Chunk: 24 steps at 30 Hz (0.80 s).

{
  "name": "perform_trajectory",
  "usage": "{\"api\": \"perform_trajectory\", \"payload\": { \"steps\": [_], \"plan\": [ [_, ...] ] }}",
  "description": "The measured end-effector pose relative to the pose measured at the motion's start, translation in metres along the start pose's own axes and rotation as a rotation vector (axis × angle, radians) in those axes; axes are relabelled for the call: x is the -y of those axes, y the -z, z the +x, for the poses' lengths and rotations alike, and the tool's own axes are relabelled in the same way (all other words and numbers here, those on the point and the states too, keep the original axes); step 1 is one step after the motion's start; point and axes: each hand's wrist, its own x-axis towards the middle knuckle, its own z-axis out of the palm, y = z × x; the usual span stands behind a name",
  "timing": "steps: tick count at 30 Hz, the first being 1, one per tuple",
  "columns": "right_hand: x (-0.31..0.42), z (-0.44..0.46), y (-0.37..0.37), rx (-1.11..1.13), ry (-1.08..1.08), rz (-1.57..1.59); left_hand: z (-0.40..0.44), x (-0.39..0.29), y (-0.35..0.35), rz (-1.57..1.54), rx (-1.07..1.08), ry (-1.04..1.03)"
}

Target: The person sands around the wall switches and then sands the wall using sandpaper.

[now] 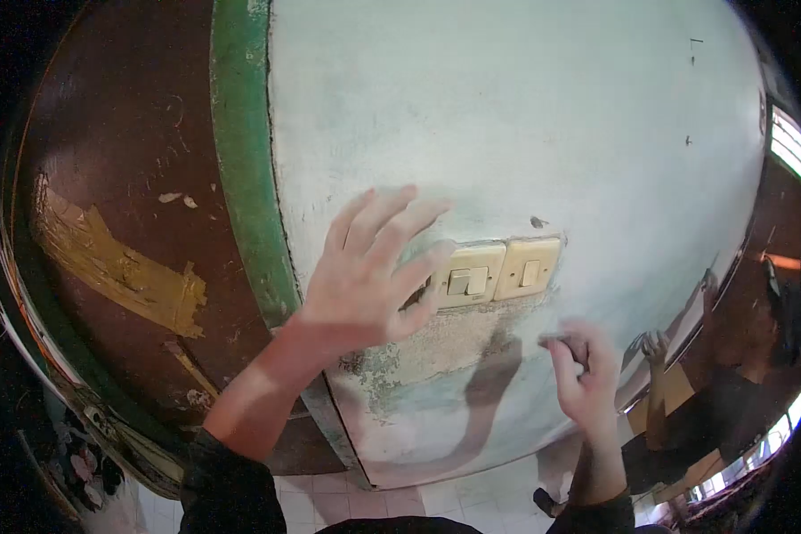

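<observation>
My left hand (369, 271) lies spread against the white wall (507, 107), its fingers pointing up and apart. Its thumb side is beside a yellowed double switch plate (469, 278) and covers the plate's left edge. A second plate with a single switch (531, 269) adjoins it on the right. Below and right of the plates, my right hand (583, 369) is raised with its fingers curled in. Something small and dark shows at its fingertips, too blurred to name. Bare, worn plaster (436, 347) shows under the switches.
A green frame (245, 151) borders the wall on the left, beside a brown panel (125, 116) with peeling tape (120, 267). Another person in dark clothes (703, 427) is at the right, a hand (656, 345) near the wall. White floor tiles (356, 500) show below.
</observation>
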Motion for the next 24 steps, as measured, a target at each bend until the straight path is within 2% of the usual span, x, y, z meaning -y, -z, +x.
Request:
{"api": "perform_trajectory", "payload": {
  "steps": [4,6,7,9,13,16,19,24],
  "plan": [
    [0.050,0.051,-0.012,0.001,0.166,-0.038,-0.025,-0.008,-0.013,0.035,-0.100,0.078],
    [0.064,0.074,-0.012,0.103,0.335,-0.280,-0.031,-0.014,-0.010,0.046,-0.093,0.106],
    [0.069,0.083,-0.012,0.103,0.335,-0.289,-0.033,-0.016,-0.010,0.062,-0.082,0.135],
    [0.077,0.098,-0.013,0.118,0.493,-0.394,-0.042,-0.019,-0.016,0.097,-0.072,0.125],
    [0.094,0.118,-0.022,0.184,0.468,-0.367,-0.059,-0.026,-0.028,0.157,0.033,0.091],
    [0.104,0.126,-0.030,0.188,0.528,-0.429,-0.068,-0.032,-0.031,0.186,0.050,0.071],
    [0.104,0.130,-0.034,0.327,0.423,-0.464,-0.078,-0.035,-0.038,0.242,0.036,0.023],
    [0.094,0.130,-0.042,0.398,0.530,-0.641,-0.085,-0.036,-0.042,0.276,0.093,-0.018]
  ]
}}
